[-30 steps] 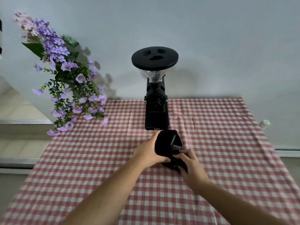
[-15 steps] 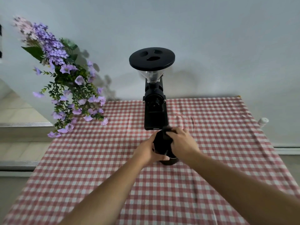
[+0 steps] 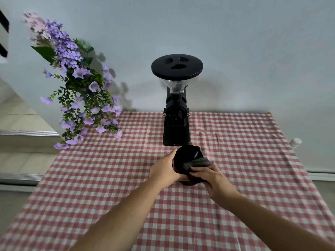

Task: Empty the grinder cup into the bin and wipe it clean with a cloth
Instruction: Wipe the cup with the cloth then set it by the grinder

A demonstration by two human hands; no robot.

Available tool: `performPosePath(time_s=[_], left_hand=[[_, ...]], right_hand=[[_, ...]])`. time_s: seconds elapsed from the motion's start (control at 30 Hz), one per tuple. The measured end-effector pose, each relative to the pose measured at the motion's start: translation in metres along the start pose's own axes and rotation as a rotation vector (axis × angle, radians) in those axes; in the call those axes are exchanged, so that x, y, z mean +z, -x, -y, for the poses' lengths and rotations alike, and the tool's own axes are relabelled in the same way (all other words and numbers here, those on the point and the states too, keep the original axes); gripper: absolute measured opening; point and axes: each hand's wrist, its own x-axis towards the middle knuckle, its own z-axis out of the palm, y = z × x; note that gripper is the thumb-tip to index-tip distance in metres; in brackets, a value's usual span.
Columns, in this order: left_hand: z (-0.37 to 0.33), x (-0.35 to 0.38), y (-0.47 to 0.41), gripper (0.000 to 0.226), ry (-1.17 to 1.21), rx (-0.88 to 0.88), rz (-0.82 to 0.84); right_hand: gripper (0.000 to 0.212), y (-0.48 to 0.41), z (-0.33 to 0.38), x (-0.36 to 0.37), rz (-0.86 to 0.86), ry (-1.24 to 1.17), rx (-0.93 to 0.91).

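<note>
The black grinder cup (image 3: 187,155) is held just above the checked tablecloth, tilted with its mouth facing away from me. My left hand (image 3: 165,169) wraps around its left side. My right hand (image 3: 211,176) presses a dark grey cloth (image 3: 198,163) against the cup's near right side. The cup's inside is dark and I cannot tell whether anything is in it. No bin is in view.
The black coffee grinder (image 3: 176,113) with a clear hopper and round lid stands just behind the cup. Purple artificial flowers (image 3: 78,91) hang over the table's far left corner. A small white object (image 3: 295,142) sits past the table's right edge (image 3: 290,151).
My right hand has come off the top of the cup and moved back to its near right side with the cloth. The left hand keeps its hold on the cup.
</note>
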Motion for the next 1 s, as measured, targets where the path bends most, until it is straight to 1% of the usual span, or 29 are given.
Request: performPosePath(time_s=[0.1,0.17,0.23,0.27,0.3,0.33,0.37,0.43,0.5,0.57,0.6,0.63,0.67,0.73,0.77,0.8,0.83,0.87,0.93,1.0], left_hand=[[-0.002,-0.001,-0.002,0.105,0.014,-0.006,0.026],[-0.007,0.000,-0.004,0.108,-0.020,0.009,0.048],[-0.014,0.003,-0.008,0.118,-0.113,0.029,0.060],[-0.018,0.005,-0.010,0.123,-0.159,0.026,0.062],[-0.021,0.007,-0.011,0.125,-0.192,0.023,0.056],[-0.024,0.009,-0.012,0.126,-0.214,0.012,0.051],[-0.026,0.011,-0.014,0.126,-0.232,-0.004,0.046],[-0.027,0.011,-0.016,0.126,-0.290,-0.032,0.048],[-0.027,0.007,-0.021,0.128,-0.369,-0.019,0.085],[-0.029,0.001,-0.026,0.133,-0.450,0.022,0.137],[-0.031,-0.002,-0.027,0.135,-0.484,0.044,0.160],[-0.033,-0.005,-0.029,0.136,-0.512,0.065,0.180],[-0.035,-0.007,-0.030,0.138,-0.538,0.084,0.198],[-0.037,-0.009,-0.032,0.139,-0.591,0.113,0.230],[-0.039,-0.009,-0.033,0.140,-0.616,0.122,0.239],[-0.041,-0.009,-0.032,0.140,-0.643,0.130,0.241],[-0.042,-0.008,-0.032,0.139,-0.670,0.142,0.236],[-0.043,-0.006,-0.032,0.138,-0.695,0.156,0.233],[-0.041,-0.007,-0.034,0.135,-0.727,0.187,0.243],[-0.038,-0.011,-0.037,0.134,-0.752,0.228,0.268]], right_hand=[[0.043,0.006,-0.019,-0.004,0.013,0.090,0.061],[0.039,-0.004,-0.020,-0.019,-0.003,0.137,0.037],[0.037,-0.020,-0.012,-0.035,-0.154,0.114,-0.006],[0.038,-0.028,-0.009,-0.039,-0.236,0.076,0.002],[0.039,-0.034,-0.009,-0.041,-0.296,0.031,0.043],[0.041,-0.037,-0.010,-0.039,-0.313,-0.014,0.114],[0.045,-0.037,-0.011,-0.033,-0.275,-0.048,0.201],[0.054,-0.021,-0.015,-0.013,-0.117,-0.101,0.342],[0.057,0.005,-0.018,0.001,0.003,-0.157,0.396],[0.050,0.016,-0.022,-0.007,0.071,-0.201,0.419],[0.043,0.013,-0.023,-0.016,0.065,-0.242,0.451],[0.038,0.007,-0.026,-0.026,0.018,-0.304,0.505],[0.035,-0.002,-0.028,-0.035,-0.069,-0.367,0.563],[0.036,-0.022,-0.027,-0.047,-0.247,-0.480,0.641],[0.037,-0.030,-0.024,-0.047,-0.294,-0.531,0.655],[0.037,-0.034,-0.018,-0.045,-0.304,-0.571,0.652],[0.037,-0.035,-0.014,-0.037,-0.272,-0.579,0.628],[0.039,-0.031,-0.011,-0.027,-0.202,-0.549,0.601],[0.050,-0.015,-0.016,-0.006,-0.032,-0.385,0.551],[0.055,-0.005,-0.028,-0.002,0.070,-0.219,0.523]])
